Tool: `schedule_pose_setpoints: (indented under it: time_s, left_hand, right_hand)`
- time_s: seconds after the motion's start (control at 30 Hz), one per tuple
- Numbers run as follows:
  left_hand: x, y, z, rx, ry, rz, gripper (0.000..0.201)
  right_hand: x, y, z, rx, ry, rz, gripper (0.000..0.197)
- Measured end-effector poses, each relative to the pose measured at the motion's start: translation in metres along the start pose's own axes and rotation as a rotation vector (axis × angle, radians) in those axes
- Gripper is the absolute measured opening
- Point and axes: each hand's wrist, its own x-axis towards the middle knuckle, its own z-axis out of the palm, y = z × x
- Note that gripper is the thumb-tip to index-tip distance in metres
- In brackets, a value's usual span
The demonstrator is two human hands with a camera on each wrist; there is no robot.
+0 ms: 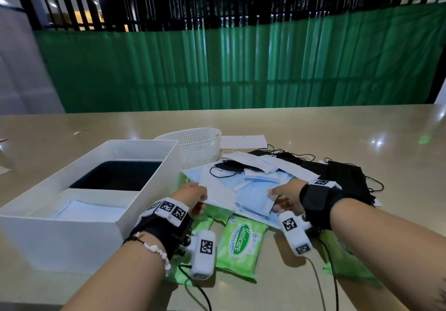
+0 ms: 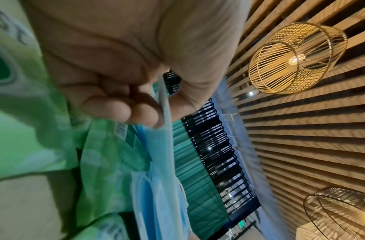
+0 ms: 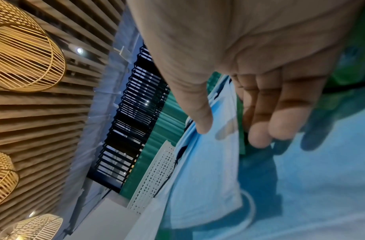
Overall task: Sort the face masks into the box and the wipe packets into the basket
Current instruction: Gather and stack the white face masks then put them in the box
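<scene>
A pile of blue, white and black face masks lies in the middle of the table. My left hand (image 1: 199, 200) pinches the left edge of a pale blue face mask (image 1: 231, 190) on top; the left wrist view shows thumb and fingers (image 2: 136, 112) closed on that edge (image 2: 167, 129). My right hand (image 1: 275, 199) holds the mask's right edge, with the thumb on top (image 3: 204, 128) and the fingers (image 3: 259, 136) underneath. Green wipe packets (image 1: 239, 243) lie below the pile, near me. The white box (image 1: 60, 233) stands at the left and the white basket (image 1: 200, 149) behind the pile.
The box has blue masks (image 1: 89, 210) in its near compartment and a dark far one. Black masks (image 1: 345, 175) with loose ear loops spread to the right. Another green packet (image 1: 342, 257) lies under my right forearm. A green curtain hangs behind the beige table (image 1: 362, 129).
</scene>
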Motion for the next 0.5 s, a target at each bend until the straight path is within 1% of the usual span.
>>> schedule_pose_setpoints:
  time_s: [0.07, 0.17, 0.2, 0.23, 0.27, 0.3, 0.4, 0.5]
  left_hand:
    - [-0.004, -0.002, 0.003, 0.028, -0.085, -0.037, 0.019]
    - [-0.005, -0.012, 0.007, 0.041, -0.164, -0.097, 0.011]
    - [-0.005, -0.015, 0.007, 0.021, -0.163, -0.107, 0.008]
    - [-0.005, -0.019, 0.006, -0.021, -0.149, -0.118, 0.01]
    - [-0.005, -0.021, 0.005, -0.083, -0.133, -0.132, 0.013]
    - [-0.004, -0.023, 0.004, -0.14, -0.123, -0.142, 0.015]
    - [-0.001, -0.024, 0.003, -0.236, -0.152, -0.16, 0.019]
    - [-0.002, -0.023, 0.004, -0.193, -0.135, -0.19, 0.017]
  right_hand:
    - [0.001, 0.001, 0.003, -0.021, -0.003, -0.001, 0.024]
    - [0.005, -0.001, 0.005, -0.054, 0.063, -0.041, 0.032]
    - [0.007, -0.003, 0.004, -0.105, 0.108, -0.07, 0.034]
    - [0.006, -0.005, 0.004, -0.149, 0.156, -0.099, 0.035]
    - [0.006, -0.006, 0.005, -0.166, 0.188, -0.12, 0.035]
    - [0.006, -0.007, 0.006, -0.144, 0.191, -0.135, 0.034]
    - [0.01, -0.008, 0.007, 0.115, 0.096, -0.108, 0.03]
    - [0.007, -0.005, 0.007, 0.346, 0.068, -0.101, 0.024]
